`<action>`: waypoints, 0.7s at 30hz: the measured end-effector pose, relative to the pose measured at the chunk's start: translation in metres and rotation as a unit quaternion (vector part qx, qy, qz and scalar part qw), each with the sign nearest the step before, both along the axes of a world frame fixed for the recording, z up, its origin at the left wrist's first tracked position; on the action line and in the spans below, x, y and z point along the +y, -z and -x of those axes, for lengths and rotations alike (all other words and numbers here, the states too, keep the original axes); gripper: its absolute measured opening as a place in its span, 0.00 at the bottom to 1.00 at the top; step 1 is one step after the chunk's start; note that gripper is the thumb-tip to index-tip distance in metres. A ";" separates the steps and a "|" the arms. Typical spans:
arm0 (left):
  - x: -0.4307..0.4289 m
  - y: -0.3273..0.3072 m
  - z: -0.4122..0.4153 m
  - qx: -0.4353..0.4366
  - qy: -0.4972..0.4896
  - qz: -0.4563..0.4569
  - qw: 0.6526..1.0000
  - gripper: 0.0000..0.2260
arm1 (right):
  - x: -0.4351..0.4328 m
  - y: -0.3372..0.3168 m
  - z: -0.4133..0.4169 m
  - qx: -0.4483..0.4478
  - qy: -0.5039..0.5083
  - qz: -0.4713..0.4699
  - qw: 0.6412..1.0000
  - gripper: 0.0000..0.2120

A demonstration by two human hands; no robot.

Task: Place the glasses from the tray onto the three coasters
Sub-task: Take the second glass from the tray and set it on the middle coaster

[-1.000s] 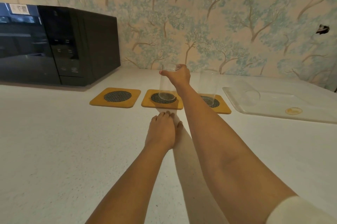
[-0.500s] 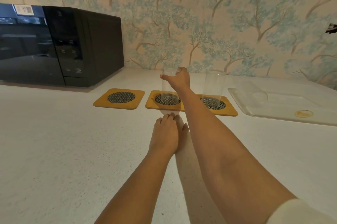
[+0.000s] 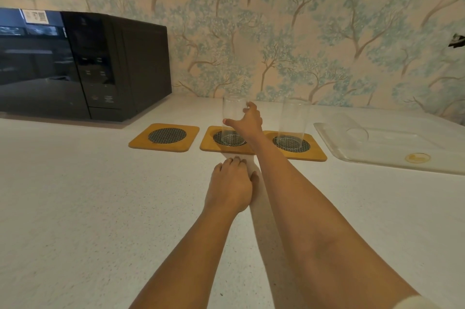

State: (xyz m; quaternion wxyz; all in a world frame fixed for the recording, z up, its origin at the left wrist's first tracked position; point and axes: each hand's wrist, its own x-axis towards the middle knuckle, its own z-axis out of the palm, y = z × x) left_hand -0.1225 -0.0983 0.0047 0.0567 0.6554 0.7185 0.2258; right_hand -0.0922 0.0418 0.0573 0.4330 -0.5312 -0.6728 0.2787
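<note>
Three yellow square coasters with black mesh centres lie in a row on the white counter. The left coaster [image 3: 164,136] is bare. A clear glass [image 3: 232,117] stands on the middle coaster [image 3: 208,144], and my right hand [image 3: 247,123] wraps it from the right, thumb across its front and fingers loosely spread. A second glass [image 3: 294,122] stands upright on the right coaster [image 3: 315,154]. A third glass [image 3: 352,128] lies on its side in the clear tray [image 3: 377,157]. My left hand [image 3: 230,184] rests palm down on the counter, holding nothing.
A black microwave [image 3: 83,67] stands at the back left against the patterned wall. The tray sits just right of the coasters and has a round gold sticker [image 3: 417,157] near its front edge. The white speckled counter [image 3: 88,208] stretches toward me.
The glass came down onto the middle coaster. My right hand has slid from its rim to lower on its side, with the fingers loosening. My left hand has stayed put.
</note>
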 end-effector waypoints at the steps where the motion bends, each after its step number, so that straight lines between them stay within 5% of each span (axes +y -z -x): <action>1: 0.001 0.001 0.000 0.008 -0.001 0.001 1.000 0.20 | 0.000 0.001 0.000 0.003 -0.002 0.000 1.000 0.43; 21: 0.010 0.007 0.003 0.022 0.000 -0.009 1.000 0.20 | -0.003 0.009 -0.006 0.033 0.008 -0.028 0.999 0.42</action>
